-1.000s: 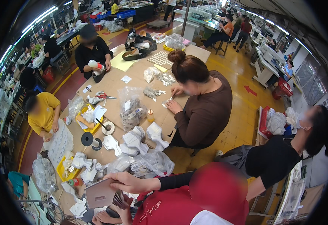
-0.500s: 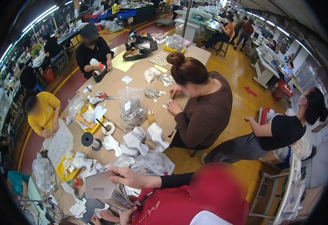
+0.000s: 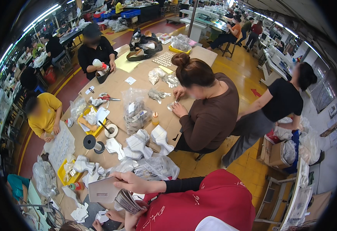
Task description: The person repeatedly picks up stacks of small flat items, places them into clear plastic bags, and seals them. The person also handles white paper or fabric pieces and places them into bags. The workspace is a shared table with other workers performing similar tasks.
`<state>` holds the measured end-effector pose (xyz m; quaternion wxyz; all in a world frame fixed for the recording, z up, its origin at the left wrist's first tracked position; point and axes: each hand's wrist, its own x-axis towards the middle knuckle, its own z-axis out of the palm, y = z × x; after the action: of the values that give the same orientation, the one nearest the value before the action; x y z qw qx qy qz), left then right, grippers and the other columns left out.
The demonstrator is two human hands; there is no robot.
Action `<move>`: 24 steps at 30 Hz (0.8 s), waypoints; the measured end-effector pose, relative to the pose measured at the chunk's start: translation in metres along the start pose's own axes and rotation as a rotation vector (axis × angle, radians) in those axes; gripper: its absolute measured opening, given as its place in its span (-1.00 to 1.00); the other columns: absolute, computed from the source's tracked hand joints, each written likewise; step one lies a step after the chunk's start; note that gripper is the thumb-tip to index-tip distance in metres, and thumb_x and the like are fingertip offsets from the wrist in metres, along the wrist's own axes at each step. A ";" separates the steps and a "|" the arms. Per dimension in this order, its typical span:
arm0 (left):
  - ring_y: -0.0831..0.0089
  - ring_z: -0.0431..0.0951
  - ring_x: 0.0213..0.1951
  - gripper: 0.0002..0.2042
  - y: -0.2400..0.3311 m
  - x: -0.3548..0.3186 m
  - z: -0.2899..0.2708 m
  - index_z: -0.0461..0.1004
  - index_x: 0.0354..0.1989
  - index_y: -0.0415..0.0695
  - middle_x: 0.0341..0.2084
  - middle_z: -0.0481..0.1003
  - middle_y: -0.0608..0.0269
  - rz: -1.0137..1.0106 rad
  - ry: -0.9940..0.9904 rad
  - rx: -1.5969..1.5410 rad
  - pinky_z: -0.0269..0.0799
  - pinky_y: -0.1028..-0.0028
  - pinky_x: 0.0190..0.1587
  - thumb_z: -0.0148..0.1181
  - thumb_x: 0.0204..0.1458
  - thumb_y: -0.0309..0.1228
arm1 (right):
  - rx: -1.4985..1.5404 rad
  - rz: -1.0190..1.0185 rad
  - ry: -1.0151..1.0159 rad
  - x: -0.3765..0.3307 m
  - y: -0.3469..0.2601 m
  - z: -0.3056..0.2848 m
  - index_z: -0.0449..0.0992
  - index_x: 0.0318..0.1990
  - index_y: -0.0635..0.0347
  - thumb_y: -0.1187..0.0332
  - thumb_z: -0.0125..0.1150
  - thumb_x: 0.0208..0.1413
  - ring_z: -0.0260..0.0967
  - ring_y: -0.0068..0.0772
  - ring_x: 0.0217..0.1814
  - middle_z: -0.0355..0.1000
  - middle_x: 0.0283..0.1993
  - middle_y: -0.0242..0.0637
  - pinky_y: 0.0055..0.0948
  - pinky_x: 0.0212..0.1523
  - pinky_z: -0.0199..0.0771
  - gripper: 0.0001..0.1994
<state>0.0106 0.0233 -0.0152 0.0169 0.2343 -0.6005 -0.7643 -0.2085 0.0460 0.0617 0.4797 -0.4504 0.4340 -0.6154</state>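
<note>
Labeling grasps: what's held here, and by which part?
Left hand pinches a grey flat piece at its right edge. Right hand holds a stack of sheets from underneath.

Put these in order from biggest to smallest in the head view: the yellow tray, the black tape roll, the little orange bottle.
1. yellow tray
2. black tape roll
3. little orange bottle
All sit at a similar distance on the table, so the order looks safe.

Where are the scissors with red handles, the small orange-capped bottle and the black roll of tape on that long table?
Scissors with red handles (image 3: 109, 98): head view, on the handles.
Small orange-capped bottle (image 3: 155, 119): head view, on its body.
Black roll of tape (image 3: 89, 142): head view, on the ring's flat face.
</note>
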 end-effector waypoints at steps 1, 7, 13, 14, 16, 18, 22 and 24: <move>0.30 0.54 -0.16 -0.46 0.001 -0.003 0.002 0.28 0.08 -0.32 -0.12 0.50 0.07 -0.017 0.031 0.003 0.41 0.39 -0.02 0.24 -0.17 -0.67 | 0.002 0.011 -0.003 -0.001 -0.001 0.000 0.28 0.13 0.27 0.37 0.00 0.25 0.36 -0.67 -0.48 0.41 -0.33 -0.36 -0.63 -0.72 0.38 -0.67; 0.25 0.49 -0.05 -0.31 0.027 -0.013 0.018 0.13 0.24 -0.26 -0.04 0.46 -0.02 0.011 0.074 -0.218 0.39 0.29 0.04 0.22 -0.16 -0.67 | -0.063 -0.125 0.010 -0.001 0.003 0.003 0.31 0.13 0.28 0.38 0.01 0.25 0.37 -0.59 -0.29 0.45 -0.26 -0.30 -0.54 -0.35 0.43 -0.67; 0.23 0.48 -0.07 -0.03 0.027 -0.021 0.022 -0.28 0.42 -0.11 -0.08 0.46 -0.03 -0.046 0.150 -0.358 0.34 0.24 0.10 0.22 -0.16 -0.64 | -0.038 -0.052 -0.026 -0.002 0.008 0.004 0.31 0.13 0.28 0.39 0.01 0.25 0.34 -0.60 -0.21 0.46 -0.24 -0.29 -0.52 -0.20 0.39 -0.67; 0.25 0.49 -0.12 -0.05 0.023 -0.019 0.021 -0.25 0.41 -0.12 -0.13 0.46 0.00 -0.021 0.149 -0.364 0.36 0.26 0.07 0.23 -0.16 -0.64 | -0.024 -0.001 -0.029 -0.002 0.007 0.004 0.31 0.13 0.28 0.39 0.01 0.25 0.34 -0.60 -0.20 0.46 -0.23 -0.30 -0.52 -0.18 0.39 -0.67; 0.31 0.48 -0.22 -0.07 0.017 -0.011 0.019 -0.19 0.40 -0.13 -0.24 0.46 0.09 0.033 0.147 -0.311 0.39 0.31 -0.01 0.24 -0.18 -0.64 | 0.040 0.050 -0.043 -0.002 0.006 0.003 0.31 0.13 0.29 0.39 0.02 0.25 0.33 -0.61 -0.18 0.46 -0.22 -0.30 -0.53 -0.15 0.38 -0.67; 0.38 0.45 -0.32 -0.09 0.014 -0.004 0.017 -0.15 0.38 -0.13 -0.37 0.42 0.20 0.090 0.144 -0.195 0.41 0.36 -0.09 0.25 -0.19 -0.63 | 0.006 0.015 -0.036 -0.001 0.005 0.003 0.31 0.14 0.29 0.40 0.03 0.25 0.32 -0.63 -0.16 0.45 -0.20 -0.32 -0.54 -0.14 0.37 -0.67; 0.45 0.38 -0.40 -0.12 0.017 -0.009 0.034 -0.09 0.35 -0.11 -0.50 0.31 0.31 0.068 0.289 -0.558 0.34 0.42 -0.14 0.29 -0.18 -0.59 | 0.114 -0.051 0.041 0.002 0.004 -0.003 0.31 0.15 0.28 0.41 0.03 0.25 0.27 -0.69 -0.16 0.43 -0.18 -0.37 -0.59 -0.13 0.33 -0.66; 0.46 0.38 -0.38 -0.13 0.020 -0.016 0.039 -0.09 0.35 -0.10 -0.50 0.30 0.32 0.112 0.276 -0.689 0.31 0.40 -0.12 0.30 -0.16 -0.57 | 0.153 0.004 0.143 0.005 0.006 -0.011 0.32 0.13 0.26 0.40 0.02 0.26 0.25 -0.73 -0.19 0.40 -0.21 -0.42 -0.62 -0.17 0.30 -0.68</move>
<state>0.0048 0.0580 0.0154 0.2175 0.2826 -0.3122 -0.8805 -0.2182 0.0408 0.0543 0.4817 -0.3664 0.4198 -0.6764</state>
